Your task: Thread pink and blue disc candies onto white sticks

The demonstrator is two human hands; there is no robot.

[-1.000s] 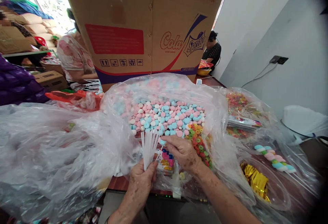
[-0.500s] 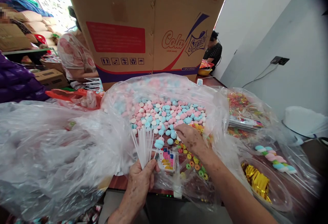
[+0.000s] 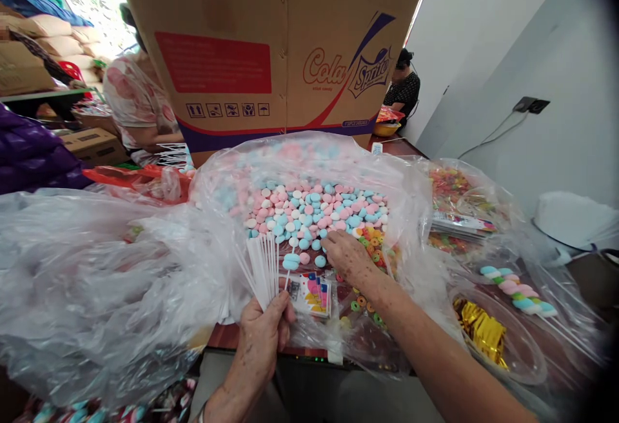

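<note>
My left hand (image 3: 264, 329) is closed around a fan of white sticks (image 3: 265, 265) near the table's front edge. One stick, set apart at the right of the fan, carries two blue marshmallow candies (image 3: 291, 262). My right hand (image 3: 351, 256) reaches to the front of a heap of pink, blue and white marshmallow candies (image 3: 309, 207). Its fingers are bent together and touch the heap's near edge; what is between the fingertips is hidden. Under and beside the right forearm lie small ring-shaped gummies (image 3: 374, 242). A stack of printed cards (image 3: 313, 294) lies between my hands.
A large carton (image 3: 220, 62) stands behind the candy bag. Crumpled clear plastic (image 3: 111, 281) spreads at left. On the right are a finished twisted marshmallow stick (image 3: 520, 291) and a clear bowl (image 3: 534, 371) with gold ties (image 3: 483, 333). Other people (image 3: 140, 97) sit beyond the carton.
My right hand has shifted slightly left at the heap's front edge, its fingers bent further. The left hand has moved a little left with the sticks. The view has tilted slightly down.
</note>
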